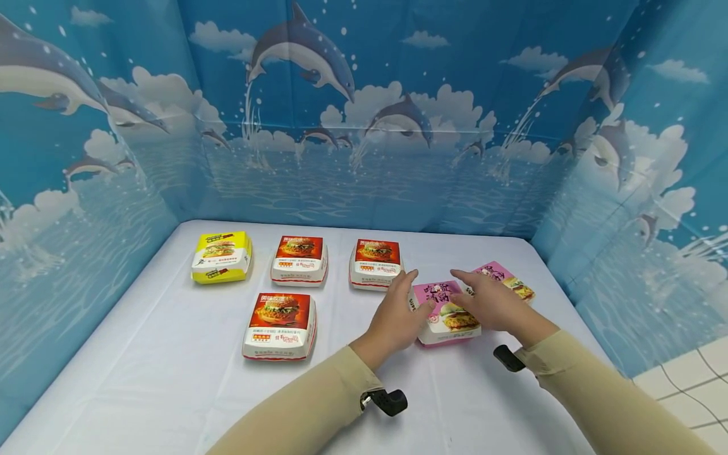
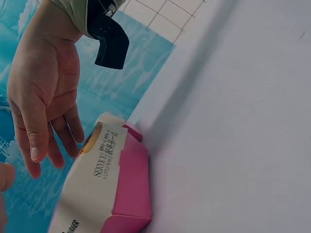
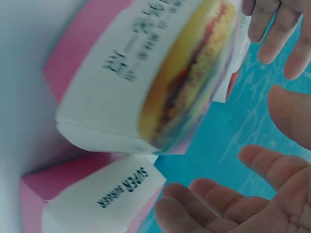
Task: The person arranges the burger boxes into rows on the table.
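Observation:
A pink-and-white burger box (image 1: 449,319) with a burger picture on its lid sits on the table at the right. My left hand (image 1: 394,321) is at its left side, fingers extended and thumb over the lid's edge. On the other side, my right hand (image 1: 493,304) has its fingers spread, with the thumb over the lid's right part. The left wrist view shows the box's pink underside and white printed side (image 2: 99,167), with the right hand (image 2: 48,92) held apart from it. A second pink burger box (image 1: 519,289) lies angled behind the right hand, partly hidden.
Three red-and-white burger boxes stand left of the hands: one at back middle (image 1: 298,262), one farther right (image 1: 375,264), one nearer the front (image 1: 280,327). A yellow burger box (image 1: 220,258) is at back left. Dolphin-print curtain (image 1: 364,164) borders the white-covered table (image 1: 153,379).

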The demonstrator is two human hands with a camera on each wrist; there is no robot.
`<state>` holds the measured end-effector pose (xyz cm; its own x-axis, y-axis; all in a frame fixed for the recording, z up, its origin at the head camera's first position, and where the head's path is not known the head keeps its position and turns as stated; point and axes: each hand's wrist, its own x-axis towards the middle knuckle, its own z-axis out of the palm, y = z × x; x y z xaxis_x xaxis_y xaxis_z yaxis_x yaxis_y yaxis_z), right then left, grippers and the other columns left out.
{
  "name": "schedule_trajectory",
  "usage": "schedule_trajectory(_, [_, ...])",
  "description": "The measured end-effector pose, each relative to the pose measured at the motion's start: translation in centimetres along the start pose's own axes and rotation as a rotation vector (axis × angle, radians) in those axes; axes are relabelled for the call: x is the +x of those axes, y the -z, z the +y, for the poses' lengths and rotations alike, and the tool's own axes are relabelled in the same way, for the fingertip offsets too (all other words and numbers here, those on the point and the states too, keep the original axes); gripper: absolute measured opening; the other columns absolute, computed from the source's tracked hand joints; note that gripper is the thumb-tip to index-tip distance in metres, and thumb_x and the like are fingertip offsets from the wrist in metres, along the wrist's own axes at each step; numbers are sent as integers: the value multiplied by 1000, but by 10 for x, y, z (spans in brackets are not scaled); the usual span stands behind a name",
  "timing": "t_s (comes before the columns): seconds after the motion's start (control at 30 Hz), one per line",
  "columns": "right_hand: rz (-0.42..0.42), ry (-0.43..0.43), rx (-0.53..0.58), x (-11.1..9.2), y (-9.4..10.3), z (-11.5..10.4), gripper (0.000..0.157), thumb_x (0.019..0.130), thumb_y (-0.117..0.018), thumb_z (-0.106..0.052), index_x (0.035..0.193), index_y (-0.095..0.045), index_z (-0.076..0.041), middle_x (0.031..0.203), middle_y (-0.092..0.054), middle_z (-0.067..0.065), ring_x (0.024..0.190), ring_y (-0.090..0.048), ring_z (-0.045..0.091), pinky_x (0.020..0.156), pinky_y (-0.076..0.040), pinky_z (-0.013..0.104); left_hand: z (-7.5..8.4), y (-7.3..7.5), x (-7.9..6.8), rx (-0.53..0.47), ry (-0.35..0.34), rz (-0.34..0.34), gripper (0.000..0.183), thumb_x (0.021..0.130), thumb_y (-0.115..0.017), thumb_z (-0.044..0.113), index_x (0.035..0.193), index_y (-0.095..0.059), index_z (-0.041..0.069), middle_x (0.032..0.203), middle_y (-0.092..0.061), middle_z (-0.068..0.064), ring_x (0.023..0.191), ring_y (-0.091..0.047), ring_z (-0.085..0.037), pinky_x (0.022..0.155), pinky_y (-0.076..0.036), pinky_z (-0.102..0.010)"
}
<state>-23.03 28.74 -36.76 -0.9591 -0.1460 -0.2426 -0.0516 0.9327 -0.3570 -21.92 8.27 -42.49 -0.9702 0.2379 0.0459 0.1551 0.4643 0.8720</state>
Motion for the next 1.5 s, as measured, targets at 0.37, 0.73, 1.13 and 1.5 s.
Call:
schedule_trajectory(0.37, [-1, -1, 48, -4, -18, 8, 74, 104, -65, -44, 164, -38, -9, 158, -48, 28, 139, -54, 47, 110, -47, 66, -14, -17, 7, 59, 72, -80, 74, 102, -63, 51, 166, -33, 27, 175, -24, -9, 159, -33, -33, 125, -36, -55])
schedule_trajectory(0.73, [-52, -44, 114, -3, -32, 14, 78, 105, -63, -43, 167, -28, -13, 164, -40, 27, 145, -45, 49, 114, -43, 67, -27, -21, 6, 77, 65, -111, 74, 103, -61, 52, 166, -31, 30, 176, -20, -10, 162, -27, -31, 126, -35, -55])
schedule_trajectory(1.13, [-68, -94, 150, -2, -38, 18, 82, 104, -59, -54, 170, -22, -22, 170, -28, 26, 152, -33, 54, 115, -37, 73, -28, -22, 4, 62, 93, -119, 72, 103, -60, 55, 166, -30, 36, 178, -17, -6, 162, -27, -31, 126, -34, -57])
schedule_trajectory(1.5, [-56, -94, 165, -4, -42, 24, 82, 104, -60, -53, 169, -22, -21, 170, -26, 28, 152, -32, 55, 114, -38, 72, -30, -26, 5, 63, 89, -129, 72, 102, -60, 55, 165, -31, 37, 178, -17, -5, 161, -29, -31, 125, -35, -58])
